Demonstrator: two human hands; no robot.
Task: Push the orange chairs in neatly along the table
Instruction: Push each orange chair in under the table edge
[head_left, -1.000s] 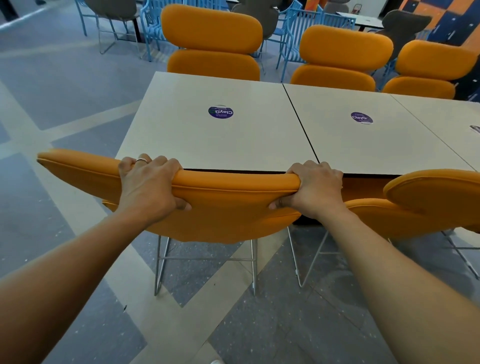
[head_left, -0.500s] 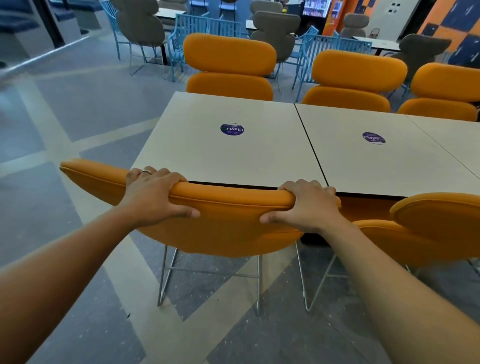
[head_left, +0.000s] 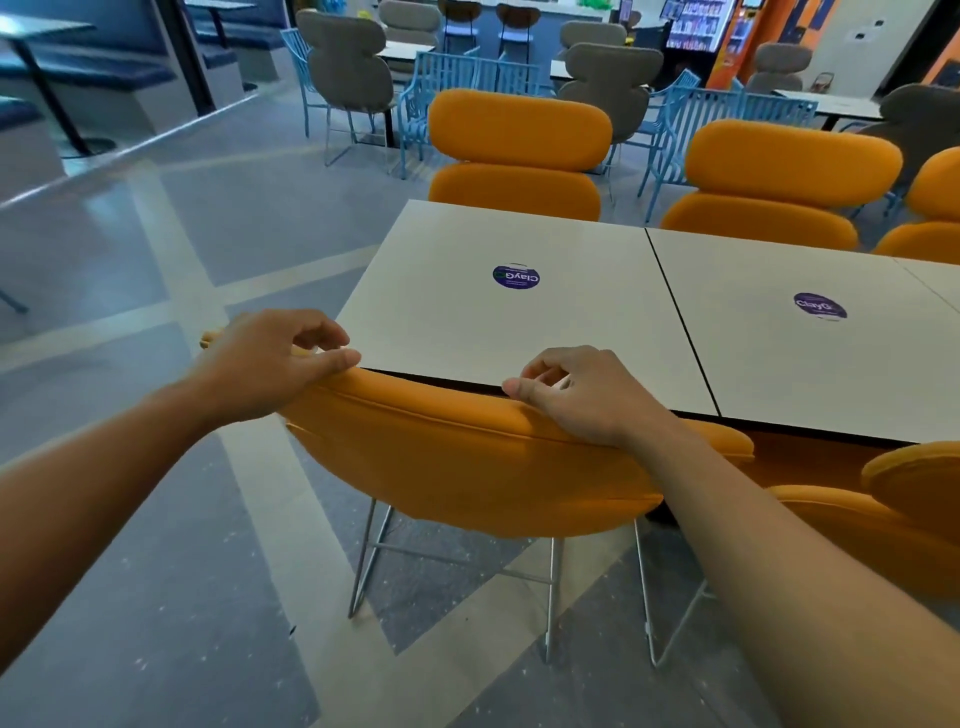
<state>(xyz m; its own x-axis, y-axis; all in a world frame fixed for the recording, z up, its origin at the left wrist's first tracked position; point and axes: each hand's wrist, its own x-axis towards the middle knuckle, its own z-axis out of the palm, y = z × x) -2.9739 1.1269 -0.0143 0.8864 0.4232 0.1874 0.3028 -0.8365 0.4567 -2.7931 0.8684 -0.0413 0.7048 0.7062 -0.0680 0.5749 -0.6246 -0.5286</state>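
Smooth white table (head_left: 571, 322) borders rounded, padded orange chair (head_left: 467, 467).

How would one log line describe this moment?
chair: back at table edge | left hand: resting on its back, fingers loose | right hand: same

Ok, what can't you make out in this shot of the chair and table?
Head view:
- Seat of the near chair: hidden by its own backrest and the table.
- Its left end: covered by the left hand.
- Most of the right chair: cut off by the right edge.
- Legs of the far chairs: behind the table.
- Small print on the sticker: too small.
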